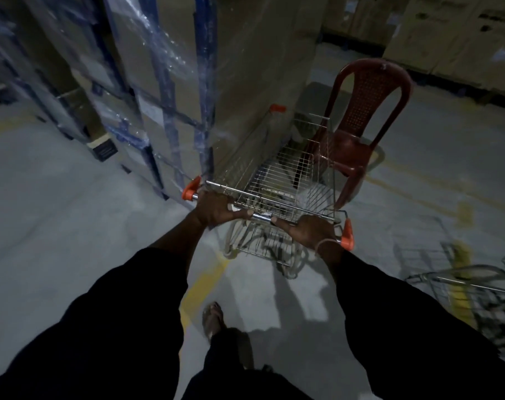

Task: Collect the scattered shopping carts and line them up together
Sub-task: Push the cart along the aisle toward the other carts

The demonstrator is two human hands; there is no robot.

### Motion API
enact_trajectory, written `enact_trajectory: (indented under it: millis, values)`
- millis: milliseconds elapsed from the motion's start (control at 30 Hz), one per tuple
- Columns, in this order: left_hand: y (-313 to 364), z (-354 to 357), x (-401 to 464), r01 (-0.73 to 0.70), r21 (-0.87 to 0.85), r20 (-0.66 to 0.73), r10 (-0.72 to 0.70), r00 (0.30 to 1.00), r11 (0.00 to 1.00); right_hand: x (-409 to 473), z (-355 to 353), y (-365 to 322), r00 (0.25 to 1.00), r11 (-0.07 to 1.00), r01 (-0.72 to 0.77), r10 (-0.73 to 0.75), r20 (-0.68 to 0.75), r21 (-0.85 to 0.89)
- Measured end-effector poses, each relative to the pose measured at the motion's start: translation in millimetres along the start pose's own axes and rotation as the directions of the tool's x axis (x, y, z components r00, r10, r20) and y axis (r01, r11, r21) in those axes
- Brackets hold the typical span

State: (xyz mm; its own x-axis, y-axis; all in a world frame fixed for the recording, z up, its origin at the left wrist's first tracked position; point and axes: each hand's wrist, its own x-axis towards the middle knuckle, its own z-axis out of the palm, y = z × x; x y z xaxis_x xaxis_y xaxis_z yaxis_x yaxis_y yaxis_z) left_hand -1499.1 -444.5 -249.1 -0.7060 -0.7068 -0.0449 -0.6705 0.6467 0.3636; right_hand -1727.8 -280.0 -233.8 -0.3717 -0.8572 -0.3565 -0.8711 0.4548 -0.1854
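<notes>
Chrome handle bar (260, 217) is where both sets of fingers are wrapped: the left hand (213, 209) grips it near the orange end cap (191, 189) on that side, thumb stretched along the bar toward the middle, and the right hand (310, 230) grips it near the other orange cap (347, 235), thumb pointing inward too, so the thumb tips end up near each other with a short bare bit of bar between them. That bar belongs to a wire shopping cart (283, 171) sitting straight ahead of the person, basket stretching away from the knuckles. Its left side runs just beside a tall stack of plastic-wrapped cardboard boxes (245, 67), and a reddish-brown plastic chair (361, 116) stands right by the cart's far right corner. Off to the right, near the edge, part of another wire cart (476, 293) shows on the grey floor (58, 212) with its yellow painted lines (205, 278).
</notes>
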Motion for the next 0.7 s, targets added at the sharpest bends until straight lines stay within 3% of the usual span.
enact_trajectory:
  millis: [167, 333, 700]
  values:
    - [11.6, 24.3, -56.7, 0.036, 0.106, -0.138, -0.021, 0.99, 0.994, -49.2, 14.5, 1.8, 0.999, 1.0, 0.029, -0.028, 0.033, -0.013]
    - [5.9, 39.1, -108.2, 0.124, 0.206, -0.103, -0.104, 0.989, 0.971, -97.4, 33.1, -7.4, 0.998, 0.999, 0.039, -0.038, 0.059, -0.022]
    - [-1.8, 45.9, -268.6, 0.147, 0.121, -0.096, -0.136, 0.986, 0.982, -226.8, 102.3, -55.9, 0.997, 0.994, 0.076, -0.073, 0.036, -0.078]
